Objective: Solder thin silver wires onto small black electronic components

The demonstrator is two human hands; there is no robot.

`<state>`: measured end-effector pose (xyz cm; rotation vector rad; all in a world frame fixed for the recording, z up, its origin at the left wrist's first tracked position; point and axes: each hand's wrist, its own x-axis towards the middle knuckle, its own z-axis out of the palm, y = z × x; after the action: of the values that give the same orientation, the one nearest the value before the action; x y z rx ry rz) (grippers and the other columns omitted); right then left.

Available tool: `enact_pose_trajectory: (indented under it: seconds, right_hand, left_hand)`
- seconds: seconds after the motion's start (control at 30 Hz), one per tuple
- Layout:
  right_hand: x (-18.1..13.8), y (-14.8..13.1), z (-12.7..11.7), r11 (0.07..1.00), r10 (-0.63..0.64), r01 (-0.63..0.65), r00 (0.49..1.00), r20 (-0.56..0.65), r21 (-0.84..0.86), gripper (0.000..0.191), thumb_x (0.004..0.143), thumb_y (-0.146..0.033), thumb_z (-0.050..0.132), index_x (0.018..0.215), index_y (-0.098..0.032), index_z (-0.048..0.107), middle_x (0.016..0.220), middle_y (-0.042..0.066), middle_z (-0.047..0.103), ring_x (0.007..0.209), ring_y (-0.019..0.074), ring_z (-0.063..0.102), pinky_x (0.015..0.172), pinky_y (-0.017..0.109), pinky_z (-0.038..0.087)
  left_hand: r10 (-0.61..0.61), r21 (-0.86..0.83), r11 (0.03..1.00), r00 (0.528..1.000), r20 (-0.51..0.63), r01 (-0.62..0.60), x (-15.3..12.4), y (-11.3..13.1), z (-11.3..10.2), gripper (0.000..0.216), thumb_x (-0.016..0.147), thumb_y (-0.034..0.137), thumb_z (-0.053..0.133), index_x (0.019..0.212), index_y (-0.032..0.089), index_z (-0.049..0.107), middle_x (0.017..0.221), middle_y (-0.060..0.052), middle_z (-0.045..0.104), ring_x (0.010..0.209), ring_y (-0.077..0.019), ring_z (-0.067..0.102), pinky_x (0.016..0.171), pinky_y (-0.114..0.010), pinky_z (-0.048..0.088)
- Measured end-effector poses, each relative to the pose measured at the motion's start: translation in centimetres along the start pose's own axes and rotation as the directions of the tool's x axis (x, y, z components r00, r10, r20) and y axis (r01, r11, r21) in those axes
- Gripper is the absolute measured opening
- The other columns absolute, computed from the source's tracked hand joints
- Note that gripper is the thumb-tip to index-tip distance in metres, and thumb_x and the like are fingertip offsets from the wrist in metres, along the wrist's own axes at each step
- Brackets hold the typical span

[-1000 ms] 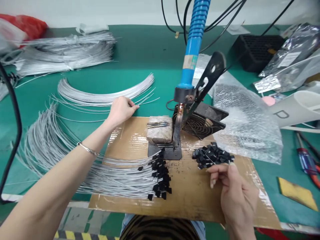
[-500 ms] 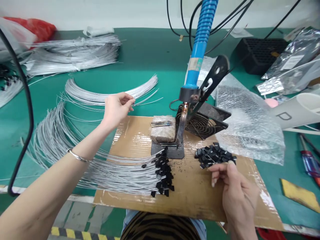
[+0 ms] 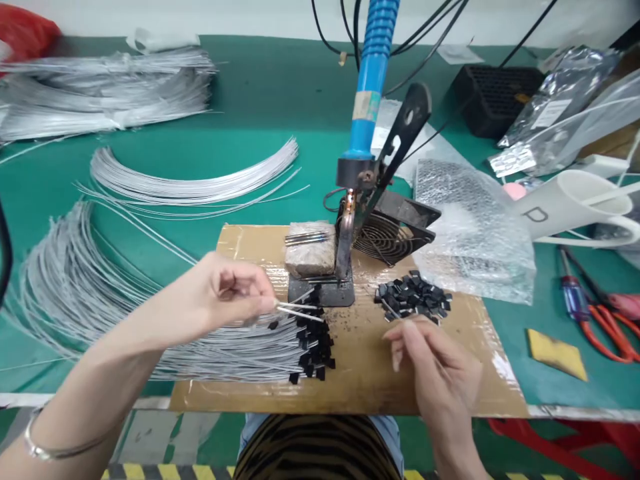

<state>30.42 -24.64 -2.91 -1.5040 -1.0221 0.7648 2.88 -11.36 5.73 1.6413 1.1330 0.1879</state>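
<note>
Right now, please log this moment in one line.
left hand: pinching white wires | right hand: beside black pieces, grip unclear | wire bundle: black-tipped, partly on cardboard

Wearing a slim silver bangle on the left forearm at eight o'clock, a black-and-brown striped garment at six, and light blue clothing beside it at five and seven.

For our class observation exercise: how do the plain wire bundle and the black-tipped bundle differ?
The plain wire bundle is narrow and neatly gathered; the black-tipped bundle is broader and looser. The plain wire bundle lies on the green tabletop; the black-tipped bundle lies partly on cardboard. Both are pale and curved.
</note>
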Motion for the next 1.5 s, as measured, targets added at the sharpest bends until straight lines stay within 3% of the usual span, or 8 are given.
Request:
enact_pose_trajectory:
  seconds: [0.2,0.43,0.63,0.83,1.0,1.17,1.33,1.5]
  right_hand:
    - [-0.3,-2.5,2.6,0.998,0.024,-0.039,0.953,0.301,0.044,0.018,0.093,-0.027,0.072,0.077,-0.02,0.075,0.07,0.0,0.065,0.063,0.0138,0.058,0.057,0.026,0.045]
    - [-0.3,-1.9,3.6,0.978,0.089,-0.142,0.946,0.311,0.152,0.025,0.091,-0.027,0.077,0.069,-0.019,0.069,0.066,-0.002,0.059,0.057,0.0109,0.05,0.051,0.024,0.038]
    - [-0.3,-1.4,3.7,0.965,0.11,-0.177,0.941,0.32,0.191,0.024,0.092,-0.031,0.078,0.072,-0.02,0.071,0.066,-0.002,0.059,0.054,0.0106,0.052,0.047,0.024,0.037]
    - [-0.2,-1.3,3.1,0.993,0.015,-0.053,0.946,0.325,0.107,0.025,0.097,-0.028,0.072,0.073,-0.02,0.068,0.066,-0.001,0.057,0.058,0.0125,0.053,0.05,0.025,0.037]
    - [-0.4,-1.6,2.9,0.997,-0.059,0.04,0.942,0.33,0.065,0.023,0.098,-0.024,0.071,0.075,-0.021,0.068,0.065,-0.003,0.055,0.058,0.0126,0.051,0.052,0.025,0.038]
    - [-0.6,-1.7,3.1,0.994,-0.106,0.105,0.946,0.307,0.02,0.022,0.099,-0.02,0.068,0.077,-0.022,0.065,0.066,-0.004,0.053,0.057,0.0126,0.048,0.053,0.026,0.035]
    - [-1.1,-0.8,3.8,0.959,-0.272,0.282,0.937,0.217,-0.014,0.017,0.098,-0.011,0.065,0.086,-0.023,0.065,0.073,-0.002,0.056,0.066,0.0142,0.05,0.061,0.028,0.039]
    - [-0.6,-0.4,3.8,0.958,0.069,-0.089,0.994,0.084,0.273,0.026,0.106,-0.028,0.06,0.081,-0.023,0.059,0.06,-0.007,0.045,0.053,0.0104,0.039,0.051,0.025,0.03]
  left_hand:
    - [-0.037,-0.039,0.999,0.999,0.001,0.037,-0.4,-1.0,3.9,0.031,0.093,0.045,0.067,0.074,0.021,0.074,0.063,0.001,0.058,0.059,-0.0131,0.046,0.055,-0.026,0.036]
    - [0.012,-0.052,0.998,0.988,-0.156,-0.02,-1.1,-0.5,5.3,0.026,0.092,0.044,0.07,0.074,0.026,0.075,0.068,0.0,0.068,0.064,-0.0156,0.055,0.059,-0.026,0.043]
    - [-0.021,-0.126,0.992,0.996,-0.083,0.01,-1.1,-0.4,6.1,0.026,0.094,0.043,0.068,0.076,0.025,0.076,0.069,0.0,0.067,0.065,-0.0153,0.054,0.059,-0.026,0.042]
    - [-0.064,-0.019,0.998,0.993,-0.1,0.062,-1.6,-0.6,6.9,0.031,0.098,0.049,0.062,0.083,0.025,0.074,0.069,0.0,0.065,0.062,-0.0162,0.05,0.055,-0.029,0.036]
    - [0.079,0.152,0.987,0.985,-0.151,-0.056,-1.9,-0.3,8.4,0.021,0.101,0.046,0.061,0.115,0.034,0.072,0.085,0.002,0.072,0.072,-0.0171,0.059,0.069,-0.03,0.044]
    - [0.067,0.056,0.997,0.992,-0.107,-0.061,-1.1,0.1,9.4,0.027,0.106,0.04,0.053,0.09,0.027,0.071,0.074,0.002,0.067,0.066,-0.0143,0.053,0.061,-0.028,0.039]
    - [0.011,-0.15,0.988,0.991,-0.137,-0.031,-0.2,0.0,10.1,0.024,0.101,0.036,0.059,0.084,0.023,0.07,0.064,0.004,0.06,0.055,-0.0117,0.04,0.05,-0.027,0.029]
    - [-0.054,-0.287,0.958,0.971,-0.232,-0.015,0.0,0.1,9.7,0.023,0.094,0.037,0.064,0.077,0.022,0.067,0.06,0.003,0.056,0.052,-0.0114,0.039,0.047,-0.026,0.027]
